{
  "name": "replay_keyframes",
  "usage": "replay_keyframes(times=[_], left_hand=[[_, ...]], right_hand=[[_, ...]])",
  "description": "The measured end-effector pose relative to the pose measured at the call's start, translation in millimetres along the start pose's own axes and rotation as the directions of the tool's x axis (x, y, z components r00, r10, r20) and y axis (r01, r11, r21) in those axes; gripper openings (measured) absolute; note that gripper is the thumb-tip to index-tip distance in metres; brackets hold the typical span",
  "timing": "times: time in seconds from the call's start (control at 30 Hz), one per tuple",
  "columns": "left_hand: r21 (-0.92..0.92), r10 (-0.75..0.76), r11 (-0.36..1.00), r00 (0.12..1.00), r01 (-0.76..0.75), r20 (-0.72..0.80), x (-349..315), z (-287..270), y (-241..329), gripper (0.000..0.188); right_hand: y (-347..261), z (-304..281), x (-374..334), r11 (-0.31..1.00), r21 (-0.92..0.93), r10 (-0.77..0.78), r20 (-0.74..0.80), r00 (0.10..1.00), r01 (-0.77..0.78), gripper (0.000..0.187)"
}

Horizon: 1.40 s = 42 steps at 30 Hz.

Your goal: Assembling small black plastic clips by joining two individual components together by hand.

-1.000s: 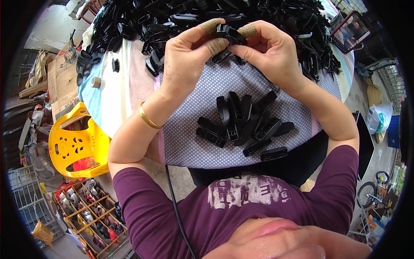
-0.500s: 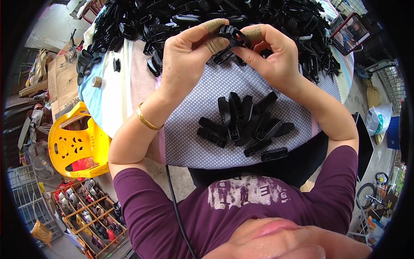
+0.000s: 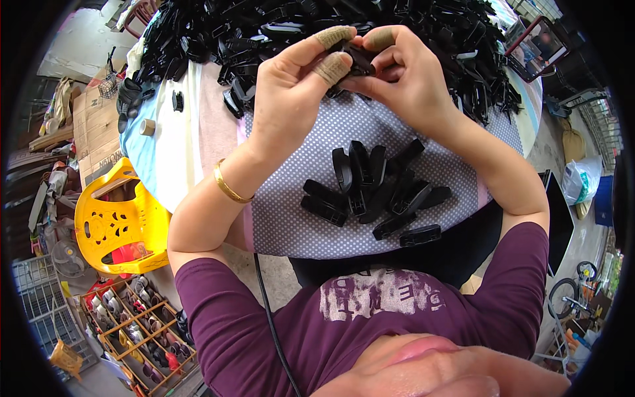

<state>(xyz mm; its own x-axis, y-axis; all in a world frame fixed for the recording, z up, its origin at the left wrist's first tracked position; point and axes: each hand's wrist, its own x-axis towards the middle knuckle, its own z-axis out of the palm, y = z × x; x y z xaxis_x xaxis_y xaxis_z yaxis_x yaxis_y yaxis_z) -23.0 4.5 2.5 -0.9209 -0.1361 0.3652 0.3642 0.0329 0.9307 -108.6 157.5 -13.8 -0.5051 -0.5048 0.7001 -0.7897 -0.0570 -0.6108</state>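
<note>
My left hand (image 3: 289, 86) and my right hand (image 3: 417, 86) meet over the far part of the table, both with tape round some fingers. Between their fingertips is a small black plastic piece (image 3: 360, 62), mostly covered by the fingers, so its exact kind is unclear. Both hands are closed on it, thumbs and forefingers pinching. Nearer to me, a loose group of similar long black plastic pieces (image 3: 360, 165) lies on the dotted cloth (image 3: 284, 198). Behind my hands rises a large heap of black plastic parts (image 3: 463, 40).
A tan tape roll (image 3: 147, 126) and a single black piece (image 3: 177, 100) lie on the table's left side. At the far right stands a framed screen (image 3: 537, 49). A yellow plastic chair (image 3: 126, 228) is left of the table. A black cable (image 3: 268, 304) hangs in front of me.
My right hand has shifted slightly left and its fingers have closed further over the black piece, which is turned and more hidden. The group on the cloth has stayed put.
</note>
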Motion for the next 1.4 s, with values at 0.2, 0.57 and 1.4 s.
replay_keyframes(times=[0.2,0.57,1.4], left_hand=[[-0.066,0.039,0.997,0.996,-0.034,0.086,3.2,-9.3,1.4,0.025],[0.427,-0.251,0.900,0.901,0.084,0.353,-0.9,-2.6,27.1,0.036],[0.655,0.142,0.715,0.967,-0.247,0.209,16.4,-9.5,-3.8,0.023]], right_hand=[[-5.8,-7.7,-0.7,0.999,-0.010,0.049,0.267,0.963,-0.048,0.024],[10.9,-62.5,30.9,0.956,-0.259,-0.018,0.418,0.908,0.138,0.020],[-3.5,-43.9,29.7,0.955,-0.297,0.064,0.168,0.984,-0.011,0.022]])
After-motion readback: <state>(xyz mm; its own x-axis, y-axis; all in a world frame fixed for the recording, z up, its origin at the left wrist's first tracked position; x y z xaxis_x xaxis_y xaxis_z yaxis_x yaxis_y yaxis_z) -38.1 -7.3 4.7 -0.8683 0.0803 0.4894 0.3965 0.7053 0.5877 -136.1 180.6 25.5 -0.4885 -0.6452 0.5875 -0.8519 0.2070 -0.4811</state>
